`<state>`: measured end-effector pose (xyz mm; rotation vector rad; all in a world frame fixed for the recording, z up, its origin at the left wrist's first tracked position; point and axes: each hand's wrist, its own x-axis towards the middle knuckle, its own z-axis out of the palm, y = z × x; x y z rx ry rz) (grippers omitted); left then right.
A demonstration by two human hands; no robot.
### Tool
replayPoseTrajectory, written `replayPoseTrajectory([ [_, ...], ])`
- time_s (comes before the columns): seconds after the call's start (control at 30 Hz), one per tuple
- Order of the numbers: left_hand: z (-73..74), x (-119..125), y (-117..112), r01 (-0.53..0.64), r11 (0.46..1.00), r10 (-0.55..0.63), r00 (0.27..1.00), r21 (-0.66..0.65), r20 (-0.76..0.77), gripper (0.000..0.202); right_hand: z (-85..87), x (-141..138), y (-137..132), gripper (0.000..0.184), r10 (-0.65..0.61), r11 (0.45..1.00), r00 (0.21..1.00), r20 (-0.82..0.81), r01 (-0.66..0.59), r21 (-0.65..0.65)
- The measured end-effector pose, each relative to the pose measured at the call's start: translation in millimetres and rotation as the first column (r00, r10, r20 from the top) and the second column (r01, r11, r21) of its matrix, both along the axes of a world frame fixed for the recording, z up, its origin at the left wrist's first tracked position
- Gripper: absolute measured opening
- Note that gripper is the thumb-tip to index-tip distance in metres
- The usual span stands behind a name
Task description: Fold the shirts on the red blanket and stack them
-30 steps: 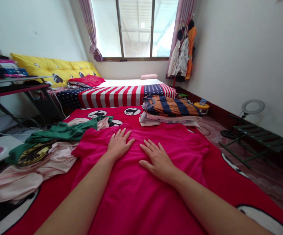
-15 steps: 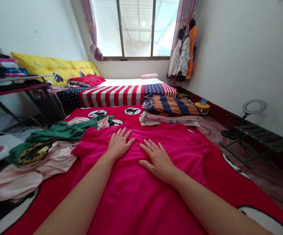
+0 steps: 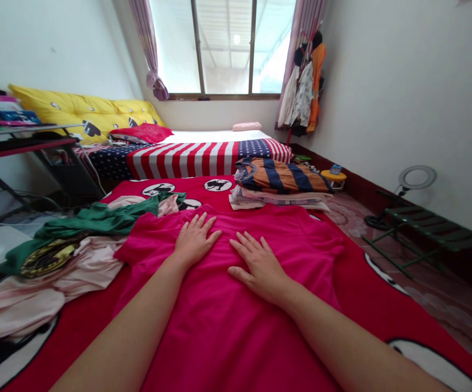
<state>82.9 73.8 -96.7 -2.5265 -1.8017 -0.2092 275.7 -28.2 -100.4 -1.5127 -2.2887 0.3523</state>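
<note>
A bright pink T-shirt lies spread flat on a red blanket in front of me. My left hand rests flat on the shirt's upper middle, fingers stretched out and slightly apart. My right hand lies flat beside it, a little nearer to me, fingers also spread. Both hands press on the cloth and hold nothing.
A loose heap of green and pale pink clothes lies at the left. A folded stack topped by an orange-and-navy striped garment sits beyond the shirt. Behind is a bed with a flag-pattern cover. A green folding chair and a ring light stand at the right.
Both hands stay flat on the pink shirt. The view has shifted slightly, so everything sits a little left and lower in the picture.
</note>
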Motion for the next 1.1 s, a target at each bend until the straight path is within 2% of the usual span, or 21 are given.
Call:
replayPoseTrajectory([
  [0.6,4.3,-1.4,-2.3,0.01,1.0,-0.01,1.0,-0.018,-0.027,0.061,-2.2,0.4,0.8,0.062,-0.002,1.0,1.0,-0.028,0.002,0.027],
  [0.9,-0.7,-4.4,1.5,0.043,0.999,-0.043,0.999,-0.009,0.011,0.061,-2.5,-0.1,0.2,0.062,0.005,1.0,0.998,-0.064,-0.004,0.025],
  [1.0,-2.5,-10.5,5.3,0.063,0.998,-0.062,0.995,-0.009,0.078,0.064,-2.0,0.3,0.4,0.06,0.009,1.0,0.987,-0.163,-0.008,0.008],
  [1.07,-0.2,-18.0,8.8,0.052,0.998,-0.054,0.985,0.017,0.166,0.066,1.1,4.9,4.6,0.057,0.003,1.0,0.936,-0.351,-0.003,0.002],
  [1.1,2.3,-22.8,10.7,0.033,0.998,-0.042,0.976,0.048,0.212,0.066,3.7,9.5,8.7,0.056,-0.011,1.0,0.878,-0.478,0.012,0.001],
])
